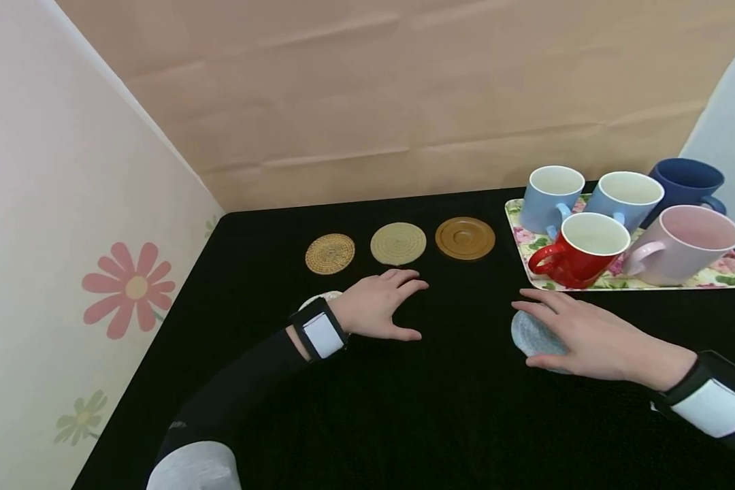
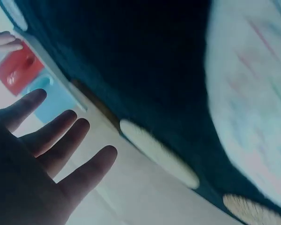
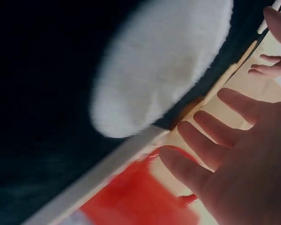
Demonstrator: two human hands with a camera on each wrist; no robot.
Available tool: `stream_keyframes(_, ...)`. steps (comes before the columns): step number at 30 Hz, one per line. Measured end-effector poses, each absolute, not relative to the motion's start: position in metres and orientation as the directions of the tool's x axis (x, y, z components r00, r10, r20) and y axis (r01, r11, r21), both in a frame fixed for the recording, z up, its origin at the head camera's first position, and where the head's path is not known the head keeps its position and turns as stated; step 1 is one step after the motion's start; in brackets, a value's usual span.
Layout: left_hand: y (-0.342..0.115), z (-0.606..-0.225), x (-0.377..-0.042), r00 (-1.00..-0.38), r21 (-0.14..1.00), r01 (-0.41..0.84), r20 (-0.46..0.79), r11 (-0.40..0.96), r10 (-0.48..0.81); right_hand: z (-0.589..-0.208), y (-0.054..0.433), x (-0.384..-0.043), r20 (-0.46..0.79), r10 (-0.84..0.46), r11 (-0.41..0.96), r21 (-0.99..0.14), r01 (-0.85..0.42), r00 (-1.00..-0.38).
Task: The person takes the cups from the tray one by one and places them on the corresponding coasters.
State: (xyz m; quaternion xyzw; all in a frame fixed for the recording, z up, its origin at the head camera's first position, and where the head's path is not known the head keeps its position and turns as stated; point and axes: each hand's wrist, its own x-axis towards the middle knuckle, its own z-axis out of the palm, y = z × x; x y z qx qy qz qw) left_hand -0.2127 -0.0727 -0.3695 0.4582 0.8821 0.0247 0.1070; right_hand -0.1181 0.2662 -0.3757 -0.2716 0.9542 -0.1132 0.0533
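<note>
My left hand (image 1: 376, 304) hovers over the black cloth with its fingers spread and nothing in them. Below its wrist a pale coaster (image 1: 320, 298) is partly hidden; the left wrist view shows this coaster (image 2: 253, 93) as whitish with coloured streaks. My right hand (image 1: 594, 333), fingers loosely extended, is above a round grey coaster (image 1: 535, 337) and covers part of it. In the right wrist view a gap shows between that fuzzy coaster (image 3: 164, 65) and the fingers. Beyond the left hand lie a woven tan coaster (image 1: 330, 254), a beige spiral coaster (image 1: 398, 243) and a brown wooden coaster (image 1: 465, 238).
At the right back a floral tray (image 1: 533, 275) bears several mugs: a red mug (image 1: 578, 252), a pink mug (image 1: 680, 248), two light blue mugs and a dark blue mug (image 1: 686, 180). Brown paper (image 1: 404, 102) hangs behind the table; a flowered wall (image 1: 49, 224) stands left.
</note>
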Motion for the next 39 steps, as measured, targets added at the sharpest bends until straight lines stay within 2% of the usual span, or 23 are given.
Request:
stream_keyframes(7,-0.045,-0.382,-0.205,-0.5,0.12,0.832,-0.258,0.541,0.827,-0.389,0.284,-0.109,-0.014,-0.489,0.848,-0.242,-0.471,-0.872)
stream_keyframes(22,0.005,-0.381,-0.195,-0.384,0.159,0.891,-0.236,0.426,0.893,-0.398,0.285,-0.112,-0.04,-0.472,0.855,-0.263,-0.446,-0.881)
stream_keyframes(39,-0.006,-0.379,-0.198,-0.438,0.159,0.86,-0.261,0.486,0.86,-0.399,0.283,-0.115,-0.007,-0.49,0.845,-0.251,-0.473,-0.872)
